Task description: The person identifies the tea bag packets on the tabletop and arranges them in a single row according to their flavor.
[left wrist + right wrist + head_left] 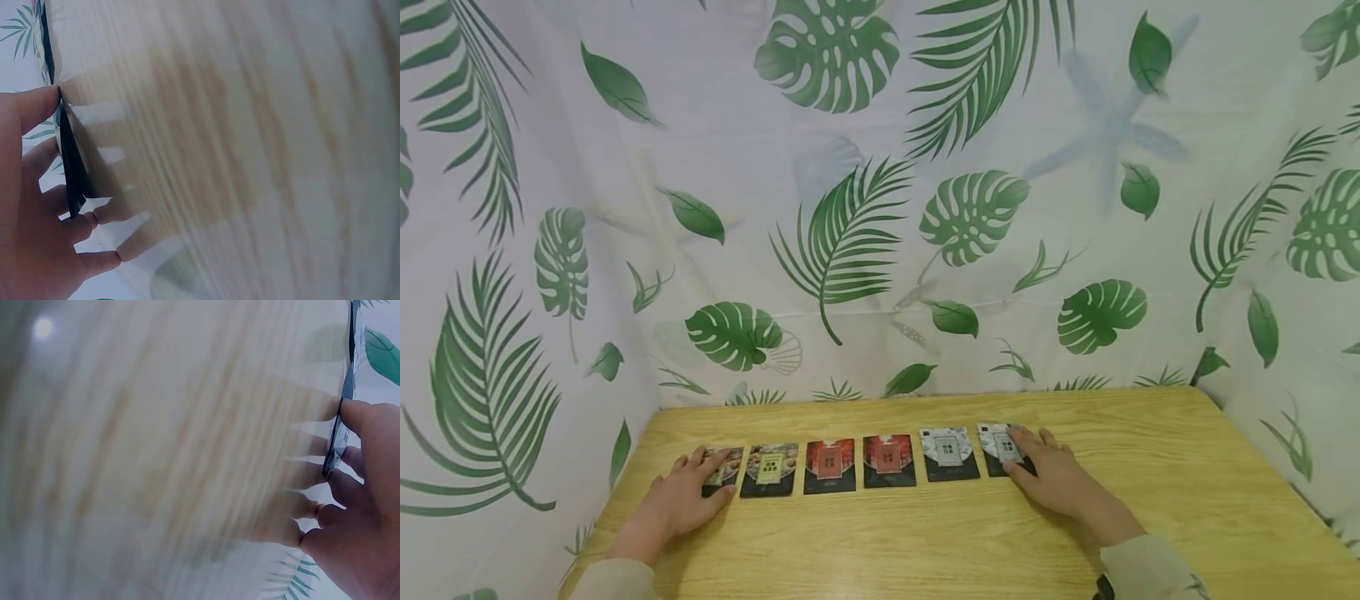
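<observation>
A row of flat printed packets lies along the table, each black at its near end. My left hand (679, 500) rests on the leftmost packet (728, 469), its fingers spread and covering much of it. At the other end, my right hand (1060, 477) lies over the right part of a white-and-black packet (992, 446). Both wrist views are low along the tabletop: the left thumb touches the near edge of its dark packet (74, 165), and the right thumb touches its packet (337, 440) likewise.
Between the hands lie a yellow-labelled packet (769, 471), two red packets (830, 467) and another white packet (950, 454), with narrow gaps. The wood-grain table (880, 550) ends at a leaf-patterned cloth (880, 358) behind, with more cloth at both sides.
</observation>
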Demonstrator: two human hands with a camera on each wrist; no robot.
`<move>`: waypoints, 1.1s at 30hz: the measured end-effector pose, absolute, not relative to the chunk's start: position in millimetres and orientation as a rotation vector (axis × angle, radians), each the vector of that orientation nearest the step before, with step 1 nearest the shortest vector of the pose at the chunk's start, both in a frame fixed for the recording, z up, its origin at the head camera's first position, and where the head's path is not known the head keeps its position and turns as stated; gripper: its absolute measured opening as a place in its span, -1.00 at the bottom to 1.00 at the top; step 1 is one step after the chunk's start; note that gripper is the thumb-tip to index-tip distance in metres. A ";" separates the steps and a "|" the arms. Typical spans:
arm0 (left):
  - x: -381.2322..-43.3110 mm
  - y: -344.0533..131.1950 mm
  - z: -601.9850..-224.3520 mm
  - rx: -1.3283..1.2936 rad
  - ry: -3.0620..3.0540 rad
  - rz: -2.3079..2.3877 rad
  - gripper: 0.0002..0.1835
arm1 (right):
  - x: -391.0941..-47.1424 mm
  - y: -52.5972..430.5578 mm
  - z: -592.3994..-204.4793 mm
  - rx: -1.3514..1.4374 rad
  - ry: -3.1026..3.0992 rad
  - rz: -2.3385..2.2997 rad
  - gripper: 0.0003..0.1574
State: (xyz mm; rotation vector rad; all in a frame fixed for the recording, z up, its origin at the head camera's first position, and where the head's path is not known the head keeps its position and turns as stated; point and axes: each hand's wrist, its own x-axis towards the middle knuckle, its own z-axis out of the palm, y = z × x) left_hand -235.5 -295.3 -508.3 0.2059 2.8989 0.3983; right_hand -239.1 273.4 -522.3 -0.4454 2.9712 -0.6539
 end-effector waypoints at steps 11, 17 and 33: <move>-235.7 -296.1 -507.0 0.212 2.911 0.402 -0.20 | -241.5 270.0 -518.3 -0.441 2.971 -0.607 -0.16; -234.5 -297.0 -505.0 0.211 2.905 0.428 -0.20 | -244.4 268.8 -515.1 -0.444 2.971 -0.567 -0.17; -241.2 -257.1 -482.3 0.277 3.131 0.398 -0.25 | -251.9 249.3 -494.8 -0.434 3.144 -0.536 -0.19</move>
